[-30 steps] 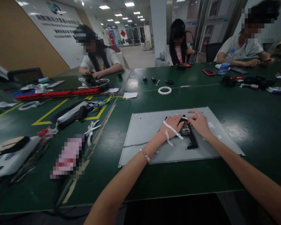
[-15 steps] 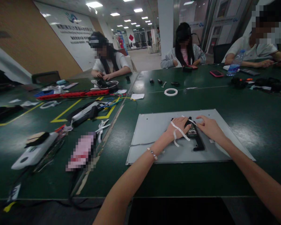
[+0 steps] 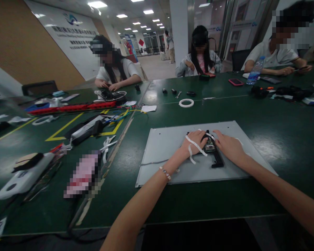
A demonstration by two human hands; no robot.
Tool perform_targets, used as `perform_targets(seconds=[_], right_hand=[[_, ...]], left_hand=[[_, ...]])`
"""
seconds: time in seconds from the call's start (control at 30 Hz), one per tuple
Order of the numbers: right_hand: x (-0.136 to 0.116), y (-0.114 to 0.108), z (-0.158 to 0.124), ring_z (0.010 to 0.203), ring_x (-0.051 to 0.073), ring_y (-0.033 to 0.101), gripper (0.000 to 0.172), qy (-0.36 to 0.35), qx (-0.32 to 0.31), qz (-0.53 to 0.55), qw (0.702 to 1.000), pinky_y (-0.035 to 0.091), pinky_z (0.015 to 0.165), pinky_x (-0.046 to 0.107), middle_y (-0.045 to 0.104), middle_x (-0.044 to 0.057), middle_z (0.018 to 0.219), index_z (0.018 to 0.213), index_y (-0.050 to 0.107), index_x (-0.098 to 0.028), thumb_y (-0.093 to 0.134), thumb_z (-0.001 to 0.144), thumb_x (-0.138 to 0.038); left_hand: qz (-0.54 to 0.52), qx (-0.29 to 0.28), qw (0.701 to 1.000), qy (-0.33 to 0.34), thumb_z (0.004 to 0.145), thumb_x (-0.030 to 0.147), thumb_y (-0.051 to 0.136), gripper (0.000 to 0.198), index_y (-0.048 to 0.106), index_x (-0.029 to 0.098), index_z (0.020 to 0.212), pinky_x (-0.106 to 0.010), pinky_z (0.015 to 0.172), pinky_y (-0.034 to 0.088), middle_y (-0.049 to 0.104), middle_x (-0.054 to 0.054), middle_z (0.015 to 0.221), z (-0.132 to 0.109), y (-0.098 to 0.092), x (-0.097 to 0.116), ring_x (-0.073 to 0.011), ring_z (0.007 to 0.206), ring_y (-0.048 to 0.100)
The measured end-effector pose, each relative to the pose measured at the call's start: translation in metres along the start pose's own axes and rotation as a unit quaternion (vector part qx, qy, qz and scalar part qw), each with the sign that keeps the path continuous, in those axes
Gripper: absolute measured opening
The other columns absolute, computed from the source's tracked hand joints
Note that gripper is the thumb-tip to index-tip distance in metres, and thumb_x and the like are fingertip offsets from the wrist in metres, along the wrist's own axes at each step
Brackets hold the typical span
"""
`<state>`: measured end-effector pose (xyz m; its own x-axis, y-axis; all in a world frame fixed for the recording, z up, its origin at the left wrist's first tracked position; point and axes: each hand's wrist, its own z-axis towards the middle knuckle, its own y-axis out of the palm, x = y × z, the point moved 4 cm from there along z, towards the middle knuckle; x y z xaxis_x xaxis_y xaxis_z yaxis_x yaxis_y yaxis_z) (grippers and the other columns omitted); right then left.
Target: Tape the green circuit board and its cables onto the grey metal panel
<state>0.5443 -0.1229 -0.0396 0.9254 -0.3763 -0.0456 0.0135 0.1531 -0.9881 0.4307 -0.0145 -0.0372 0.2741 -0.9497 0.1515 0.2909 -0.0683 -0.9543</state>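
Note:
A black frame [image 3: 218, 161] with a small circuit board [image 3: 210, 147] in it lies on a pale flat board [image 3: 163, 146]. My left hand [image 3: 193, 143] rests over the frame's left side, fingers hooked over the top and thumb by the circuit board, gripping it. White tape strips [image 3: 196, 143] lie across the back of this hand and dangle below it. Another white strip [image 3: 210, 136] spans the frame's top between my hands. At the frame's right side is my right hand [image 3: 229, 148], its index finger stretched out and thumb apart, near that strip's end.
A roll of white tape [image 3: 186, 103] lies beyond the board, with a small wrench [image 3: 178, 94] and black parts behind it. To the left are a pink item [image 3: 83, 172], a white device [image 3: 26, 177], and a red strip [image 3: 75, 107] with cables. Several people sit across the table.
The whole view has shifted, so the table's things appear further left. My right hand's index finger is straighter and its thumb lies closer to the frame. My left hand keeps its place.

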Motion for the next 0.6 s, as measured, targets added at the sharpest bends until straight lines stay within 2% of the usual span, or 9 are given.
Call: perform_targets(seconds=[0.13, 0.3, 0.6], right_hand=[[0.007, -0.002, -0.002, 0.088, 0.026, 0.064, 0.043, 0.011, 0.020, 0.022, 0.999, 0.043, 0.063, 0.031, 0.065, 0.013, 0.107, 0.134, 0.040, -0.019, 0.040, 0.094, -0.033], [0.017, 0.002, -0.007, 0.094, 0.026, 0.061, 0.045, -0.004, 0.025, 0.071, 0.997, 0.044, 0.072, 0.034, 0.063, 0.013, 0.110, 0.135, 0.041, -0.016, 0.041, 0.092, -0.031], [0.032, 0.004, -0.009, 0.080, 0.019, 0.058, 0.043, -0.032, 0.057, 0.181, 0.981, 0.045, 0.073, 0.032, 0.062, 0.008, 0.095, 0.127, 0.051, -0.017, 0.047, 0.085, -0.025]], left_hand=[[-0.012, -0.008, 1.000, -0.003, 0.097, 0.036, 0.030, 0.045, 0.048, 0.011, 0.129, -0.037, 0.102, 0.039, 0.056, -0.013, 0.131, 0.001, 0.000, 0.000, -0.0217, 0.123, 0.050], [-0.016, -0.016, 0.999, -0.024, 0.096, 0.036, 0.033, 0.045, 0.048, 0.012, 0.131, -0.039, 0.108, 0.035, 0.052, -0.012, 0.136, 0.001, 0.002, -0.001, -0.0224, 0.130, 0.044], [0.010, -0.016, 0.999, -0.029, 0.095, 0.040, 0.034, 0.047, 0.049, 0.012, 0.130, -0.040, 0.108, 0.034, 0.051, -0.015, 0.136, 0.002, 0.004, -0.003, -0.0247, 0.128, 0.045]])
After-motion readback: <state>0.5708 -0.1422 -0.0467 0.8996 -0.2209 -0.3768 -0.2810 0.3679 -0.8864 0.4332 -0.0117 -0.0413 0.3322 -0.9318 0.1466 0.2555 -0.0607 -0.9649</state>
